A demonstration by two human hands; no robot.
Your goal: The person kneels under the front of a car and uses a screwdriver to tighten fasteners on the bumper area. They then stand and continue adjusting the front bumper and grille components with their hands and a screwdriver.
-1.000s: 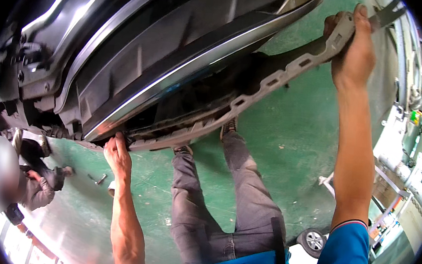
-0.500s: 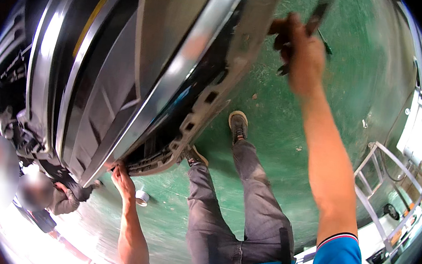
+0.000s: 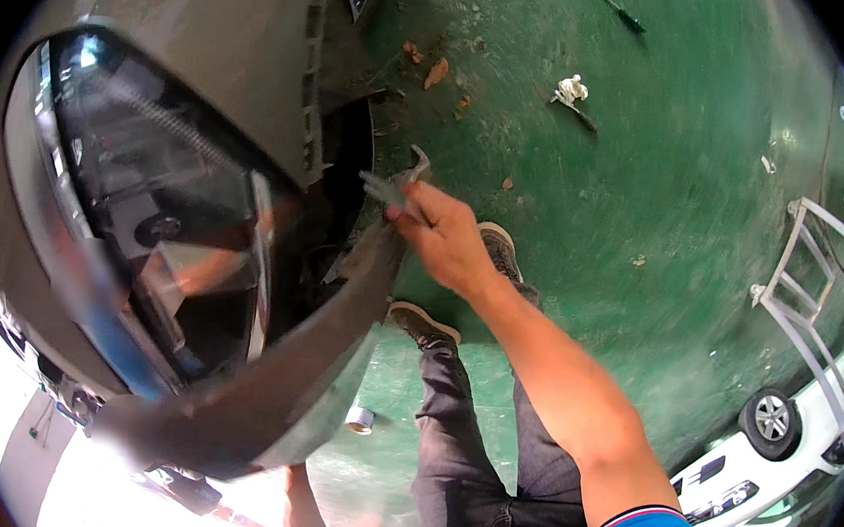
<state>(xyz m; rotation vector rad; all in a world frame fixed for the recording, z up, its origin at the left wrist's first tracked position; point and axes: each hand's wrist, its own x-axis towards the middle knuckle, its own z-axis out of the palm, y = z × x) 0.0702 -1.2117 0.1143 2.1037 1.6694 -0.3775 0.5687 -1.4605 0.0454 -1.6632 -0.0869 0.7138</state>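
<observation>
My right hand (image 3: 444,240) is closed at the narrow upper end of a grey car bumper cover (image 3: 324,345), thumb and fingers pinched together. Thin grey pieces stick out past the fingertips; I cannot tell whether they are part of the cover. The cover curves down and left below a large headlight (image 3: 167,191) in the grey car body (image 3: 224,5). Between headlight and cover a dark gap shows by the wheel arch. Only my left forearm (image 3: 305,514) appears, under the cover's lower edge; the hand itself is hidden behind it.
On the green floor lie a screwdriver (image 3: 624,18), a crumpled white thing (image 3: 572,88) beside a dark tool, and dry leaves (image 3: 437,72). A roll of tape (image 3: 359,420) sits near my feet. To the right are a metal frame (image 3: 791,296) and a white car (image 3: 822,399).
My right hand has swung left and nearer, from over the floor to the bumper cover's end. My left hand has gone out of sight behind the cover. The view has shifted toward the headlight.
</observation>
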